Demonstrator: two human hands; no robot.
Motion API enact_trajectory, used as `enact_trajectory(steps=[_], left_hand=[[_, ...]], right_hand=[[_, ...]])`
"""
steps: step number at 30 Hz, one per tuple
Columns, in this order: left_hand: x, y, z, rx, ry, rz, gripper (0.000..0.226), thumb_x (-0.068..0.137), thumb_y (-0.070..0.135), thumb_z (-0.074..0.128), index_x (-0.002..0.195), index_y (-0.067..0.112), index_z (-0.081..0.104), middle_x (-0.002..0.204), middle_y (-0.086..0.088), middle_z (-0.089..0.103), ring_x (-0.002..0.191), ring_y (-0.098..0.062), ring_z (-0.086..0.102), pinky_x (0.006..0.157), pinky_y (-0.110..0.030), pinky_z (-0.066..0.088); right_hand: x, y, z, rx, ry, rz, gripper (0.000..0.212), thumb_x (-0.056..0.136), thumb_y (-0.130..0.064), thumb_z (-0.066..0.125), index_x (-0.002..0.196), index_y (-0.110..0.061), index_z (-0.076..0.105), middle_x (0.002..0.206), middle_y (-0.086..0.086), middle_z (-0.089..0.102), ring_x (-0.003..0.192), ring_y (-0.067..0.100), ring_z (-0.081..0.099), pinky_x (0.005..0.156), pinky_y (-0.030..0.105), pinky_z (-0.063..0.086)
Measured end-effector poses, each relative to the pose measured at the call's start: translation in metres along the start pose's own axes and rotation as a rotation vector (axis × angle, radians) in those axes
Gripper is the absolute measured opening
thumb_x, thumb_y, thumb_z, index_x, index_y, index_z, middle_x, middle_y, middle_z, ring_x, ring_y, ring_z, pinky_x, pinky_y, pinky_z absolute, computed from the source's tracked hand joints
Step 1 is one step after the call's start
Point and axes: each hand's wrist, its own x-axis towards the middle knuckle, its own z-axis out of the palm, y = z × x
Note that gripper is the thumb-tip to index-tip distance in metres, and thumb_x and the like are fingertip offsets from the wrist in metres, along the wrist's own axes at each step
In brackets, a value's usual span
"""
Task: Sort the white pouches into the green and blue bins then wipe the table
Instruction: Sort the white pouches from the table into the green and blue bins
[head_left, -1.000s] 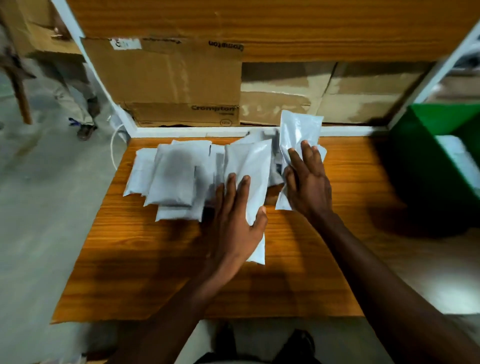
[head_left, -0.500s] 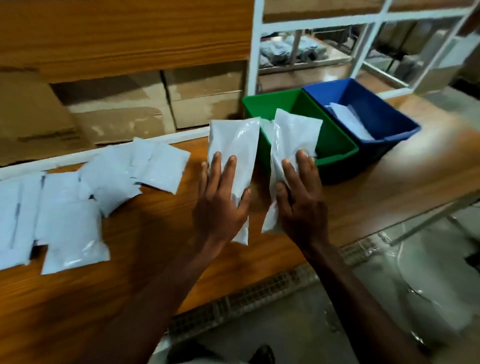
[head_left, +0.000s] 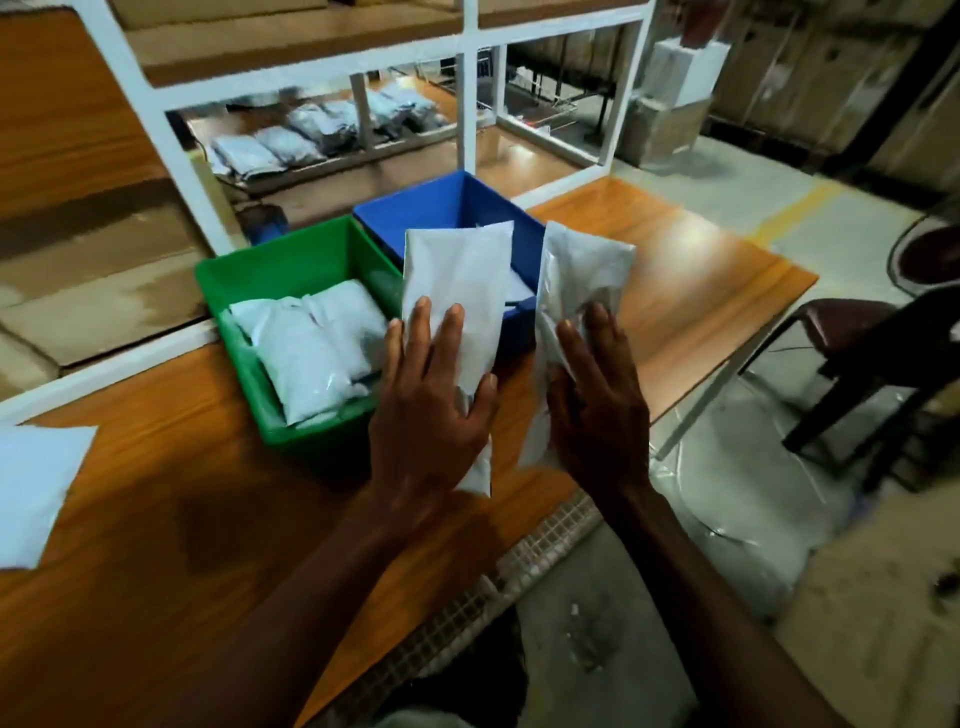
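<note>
My left hand (head_left: 426, 410) holds a white pouch (head_left: 457, 291) upright, thumb curled round its right edge, just in front of the two bins. My right hand (head_left: 597, 400) holds a second white pouch (head_left: 576, 275) upright to the right of the blue bin. The green bin (head_left: 228, 280) stands on the wooden table (head_left: 218, 509) with several white pouches lying in it. The blue bin (head_left: 441, 200) sits right behind it, mostly hidden by the held pouches. One more white pouch (head_left: 31, 483) lies at the table's left edge of view.
A white frame (head_left: 470, 104) rises behind the bins, and beyond it lie more packets (head_left: 291, 143) on another surface. A dark chair (head_left: 878, 358) stands to the right of the table. Floor shows beyond the table's right corner.
Both hands have carried their pouches to the right, from the pile to the bins. The view has swung with them, so the pile has slid out at the left.
</note>
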Motion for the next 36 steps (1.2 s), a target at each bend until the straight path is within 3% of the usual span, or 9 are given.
enact_trajectory(steps=[3, 7, 11, 15, 21, 24, 28, 33, 36], left_hand=[[0.038, 0.005, 0.020, -0.014, 0.082, -0.033, 0.069, 0.092, 0.047, 0.050, 0.153, 0.022, 0.033, 0.164, -0.006, 0.020, 0.150, -0.032, 0.017, 0.121, -0.036, 0.012], [0.080, 0.004, 0.025, -0.016, 0.196, -0.140, 0.068, 0.090, 0.041, 0.054, 0.153, 0.022, 0.034, 0.163, -0.005, 0.023, 0.149, -0.031, 0.020, 0.122, -0.040, 0.018], [0.105, -0.003, 0.023, 0.063, 0.272, -0.246, 0.070, 0.089, 0.044, 0.052, 0.153, 0.023, 0.033, 0.163, -0.004, 0.023, 0.149, -0.031, 0.022, 0.121, -0.044, 0.022], [0.115, -0.011, 0.019, 0.139, 0.302, -0.372, 0.072, 0.088, 0.049, 0.048, 0.154, 0.024, 0.030, 0.164, -0.005, 0.021, 0.149, -0.031, 0.021, 0.120, -0.045, 0.022], [0.106, 0.000, 0.016, 0.194, 0.430, -0.462, 0.071, 0.090, 0.050, 0.048, 0.153, 0.018, 0.035, 0.162, -0.008, 0.024, 0.150, -0.027, 0.020, 0.122, -0.039, 0.018], [0.100, 0.004, 0.015, 0.225, 0.445, -0.496, 0.071, 0.090, 0.049, 0.049, 0.153, 0.019, 0.034, 0.163, -0.007, 0.022, 0.151, -0.028, 0.019, 0.121, -0.045, 0.021], [0.094, 0.007, 0.017, 0.264, 0.433, -0.548, 0.072, 0.091, 0.049, 0.049, 0.155, 0.024, 0.028, 0.164, -0.003, 0.018, 0.151, -0.028, 0.016, 0.122, -0.048, 0.019], [0.099, 0.010, 0.026, 0.283, 0.384, -0.573, 0.075, 0.089, 0.053, 0.045, 0.155, 0.024, 0.027, 0.165, -0.001, 0.015, 0.151, -0.029, 0.014, 0.117, -0.035, 0.012], [0.112, 0.010, 0.037, 0.287, 0.362, -0.553, 0.074, 0.088, 0.054, 0.045, 0.154, 0.021, 0.032, 0.164, -0.003, 0.018, 0.151, -0.030, 0.016, 0.119, -0.036, 0.014]], right_hand=[[0.043, 0.033, 0.015, 0.023, -0.026, -0.041, 0.046, 0.102, -0.023, 0.053, 0.146, -0.013, 0.048, 0.160, 0.018, 0.032, 0.150, 0.037, 0.027, 0.114, 0.053, 0.039], [0.105, 0.051, 0.035, 0.086, -0.068, -0.157, 0.043, 0.102, -0.024, 0.050, 0.142, -0.009, 0.053, 0.157, 0.019, 0.036, 0.149, 0.036, 0.029, 0.121, 0.043, 0.029], [0.168, 0.048, 0.071, 0.198, -0.146, -0.271, 0.042, 0.100, -0.023, 0.051, 0.139, -0.007, 0.057, 0.154, 0.023, 0.040, 0.144, 0.042, 0.036, 0.120, 0.046, 0.029], [0.213, 0.035, 0.122, 0.251, -0.415, -0.256, 0.046, 0.100, -0.028, 0.048, 0.144, -0.018, 0.053, 0.159, 0.013, 0.036, 0.146, 0.036, 0.033, 0.114, 0.043, 0.033], [0.222, 0.027, 0.214, 0.064, -0.867, -0.292, 0.049, 0.100, -0.033, 0.041, 0.148, -0.023, 0.041, 0.164, 0.009, 0.022, 0.149, 0.033, 0.019, 0.112, 0.051, 0.037], [0.220, 0.035, 0.244, -0.135, -1.069, -0.331, 0.056, 0.102, -0.042, 0.032, 0.156, -0.028, 0.021, 0.167, 0.012, 0.005, 0.153, 0.037, 0.004, 0.121, 0.053, 0.018], [0.215, 0.044, 0.257, -0.361, -1.184, -0.398, 0.065, 0.101, -0.053, 0.021, 0.158, -0.034, -0.002, 0.166, 0.011, -0.018, 0.152, 0.037, -0.019, 0.117, 0.064, -0.009], [0.223, 0.038, 0.247, -0.285, -1.230, -0.355, 0.065, 0.102, -0.054, 0.020, 0.159, -0.034, -0.004, 0.165, 0.013, -0.021, 0.151, 0.036, -0.021, 0.117, 0.065, -0.013], [0.236, 0.042, 0.222, -0.178, -1.184, -0.317, 0.065, 0.103, -0.058, 0.018, 0.159, -0.034, -0.004, 0.166, 0.010, -0.021, 0.152, 0.031, -0.021, 0.119, 0.060, -0.012]])
